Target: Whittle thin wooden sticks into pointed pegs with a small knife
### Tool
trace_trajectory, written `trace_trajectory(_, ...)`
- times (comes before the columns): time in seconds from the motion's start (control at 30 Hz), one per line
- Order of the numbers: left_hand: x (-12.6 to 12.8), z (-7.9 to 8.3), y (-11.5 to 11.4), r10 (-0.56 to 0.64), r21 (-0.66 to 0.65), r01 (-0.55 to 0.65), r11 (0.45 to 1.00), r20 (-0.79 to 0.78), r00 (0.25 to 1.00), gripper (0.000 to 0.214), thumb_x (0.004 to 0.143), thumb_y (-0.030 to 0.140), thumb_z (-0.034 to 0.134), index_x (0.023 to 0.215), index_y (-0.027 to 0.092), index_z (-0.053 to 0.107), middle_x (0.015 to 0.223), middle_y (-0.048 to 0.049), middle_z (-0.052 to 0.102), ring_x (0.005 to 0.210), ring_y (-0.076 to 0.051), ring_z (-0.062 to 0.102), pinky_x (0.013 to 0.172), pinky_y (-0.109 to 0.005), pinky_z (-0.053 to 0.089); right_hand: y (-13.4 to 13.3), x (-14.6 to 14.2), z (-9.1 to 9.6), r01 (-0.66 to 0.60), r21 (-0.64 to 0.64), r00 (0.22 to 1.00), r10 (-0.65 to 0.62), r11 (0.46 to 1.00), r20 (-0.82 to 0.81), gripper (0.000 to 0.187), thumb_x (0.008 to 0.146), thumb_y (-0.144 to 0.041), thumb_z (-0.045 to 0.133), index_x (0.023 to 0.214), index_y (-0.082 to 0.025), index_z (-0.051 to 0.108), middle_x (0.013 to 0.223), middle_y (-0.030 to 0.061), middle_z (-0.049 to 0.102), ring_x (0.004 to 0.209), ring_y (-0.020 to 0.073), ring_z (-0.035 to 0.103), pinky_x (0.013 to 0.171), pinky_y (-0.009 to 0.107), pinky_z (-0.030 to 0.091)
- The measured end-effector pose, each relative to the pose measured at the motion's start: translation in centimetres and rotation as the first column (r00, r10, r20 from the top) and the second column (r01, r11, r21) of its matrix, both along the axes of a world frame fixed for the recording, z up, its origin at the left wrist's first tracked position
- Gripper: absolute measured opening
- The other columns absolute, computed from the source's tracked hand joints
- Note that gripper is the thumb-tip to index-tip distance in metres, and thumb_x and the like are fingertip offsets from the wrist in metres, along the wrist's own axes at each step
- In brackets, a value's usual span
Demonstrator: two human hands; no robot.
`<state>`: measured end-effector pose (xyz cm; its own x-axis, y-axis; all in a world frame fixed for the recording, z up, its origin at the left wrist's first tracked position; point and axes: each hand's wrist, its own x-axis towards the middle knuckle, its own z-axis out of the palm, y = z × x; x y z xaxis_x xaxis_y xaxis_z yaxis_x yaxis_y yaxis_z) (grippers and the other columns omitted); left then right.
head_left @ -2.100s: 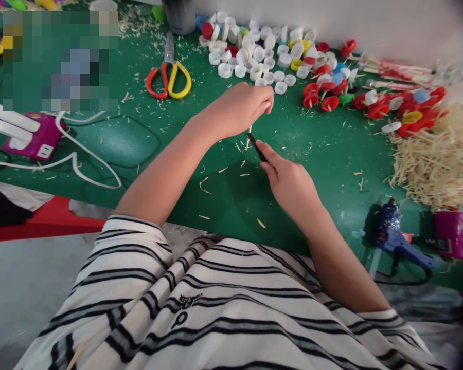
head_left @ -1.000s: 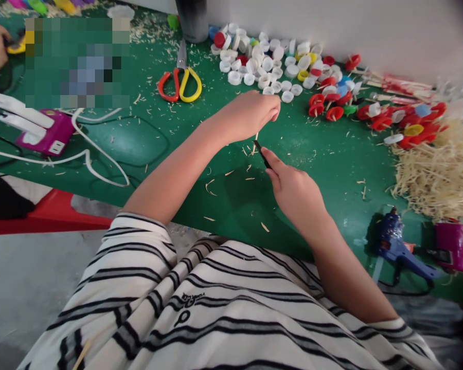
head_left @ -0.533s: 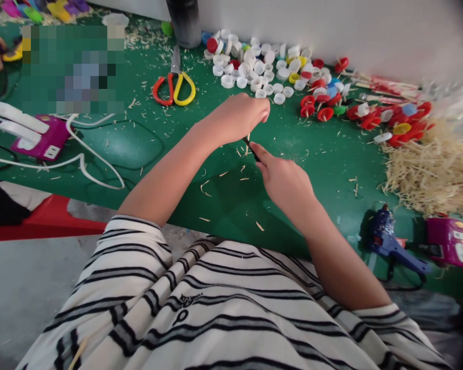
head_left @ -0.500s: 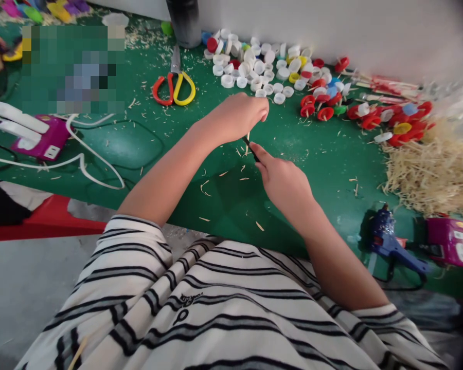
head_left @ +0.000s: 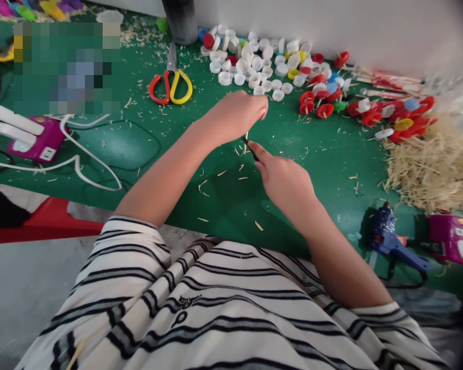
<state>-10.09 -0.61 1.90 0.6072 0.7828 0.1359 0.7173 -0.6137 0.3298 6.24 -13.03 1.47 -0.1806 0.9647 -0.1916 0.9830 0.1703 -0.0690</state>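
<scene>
My left hand (head_left: 237,114) is closed in a pinch over the green table (head_left: 324,159), holding a short thin wooden stick (head_left: 246,137) that points down. My right hand (head_left: 283,177) is closed round a small black blade tool (head_left: 250,148), and the tool's tip meets the lower end of the stick. Wood shavings (head_left: 231,172) lie scattered on the green surface right under both hands.
Red and yellow scissors (head_left: 170,82) lie beyond my left hand. White bottle caps (head_left: 250,59) and red caps on sticks (head_left: 370,110) fill the back. A pile of wooden sticks (head_left: 432,167), a blue glue gun (head_left: 391,241) and a purple box (head_left: 453,239) sit right; a purple power strip (head_left: 36,144) left.
The black tool has made small strokes against the stick's lower end, and my right hand has edged a little up towards my left. The view has shifted slightly.
</scene>
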Motion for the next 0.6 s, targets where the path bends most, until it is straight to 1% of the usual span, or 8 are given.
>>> trace_trajectory(0.1,0.0,0.3,-0.3,0.005,0.003,-0.005,1.0,-0.011,1.0,0.041,0.101,0.036,0.033,0.113,0.026,0.071,0.078,-0.0072,0.069,0.067,-0.022,0.056,0.064,-0.037,0.034,0.5,-0.2,-0.1,-0.018,-0.003,1.0,0.018,1.0,0.015,0.06,0.108,-0.031,0.028,0.167,-0.035,0.029,0.098,0.0107,0.074,0.073,0.022,0.066,0.062,0.029,0.044)
trace_trajectory(0.23,0.2,0.0,0.0,0.01,-0.037,-0.01,0.999,0.013,1.0,0.042,0.102,0.039,0.032,0.114,0.029,0.071,0.081,-0.0065,0.071,0.072,-0.021,0.061,0.068,-0.035,0.039,-0.1,-0.1,-0.5,-0.002,-0.011,1.0,0.003,1.0,0.013,0.06,0.109,-0.033,0.027,0.169,-0.034,0.024,0.101,0.0101,0.073,0.074,0.021,0.066,0.062,0.028,0.043)
trace_trajectory(0.33,0.3,-0.4,0.4,-0.012,-0.032,0.013,0.999,0.034,0.999,0.042,0.103,0.038,0.032,0.115,0.027,0.071,0.08,-0.0066,0.071,0.069,-0.02,0.06,0.069,-0.035,0.039,-1.1,0.1,-0.8,0.017,0.009,1.0,-0.017,1.0,0.007,0.06,0.109,-0.034,0.028,0.169,-0.035,0.025,0.104,0.0096,0.073,0.074,0.0197,0.065,0.06,0.028,0.041)
trace_trajectory(0.43,0.3,-0.6,0.5,-0.034,-0.019,0.035,0.999,0.045,0.998,0.042,0.104,0.038,0.032,0.114,0.024,0.07,0.08,-0.0066,0.069,0.066,-0.019,0.057,0.067,-0.034,0.037,-1.8,0.2,-0.8,0.038,0.0,0.999,-0.038,0.999,-0.001,0.058,0.11,-0.036,0.027,0.168,-0.036,0.026,0.104,0.0083,0.072,0.075,0.0192,0.065,0.061,0.027,0.04)
trace_trajectory(0.6,0.5,-0.5,0.0,-0.022,0.006,0.022,1.0,0.021,1.0,0.041,0.104,0.036,0.033,0.113,0.02,0.07,0.075,-0.005,0.065,0.068,-0.018,0.057,0.071,-0.033,0.038,-1.8,0.6,-0.5,0.05,0.002,0.999,-0.05,0.999,-0.02,0.057,0.11,-0.037,0.029,0.167,-0.039,0.028,0.105,0.0064,0.073,0.076,0.0193,0.065,0.059,0.027,0.036)
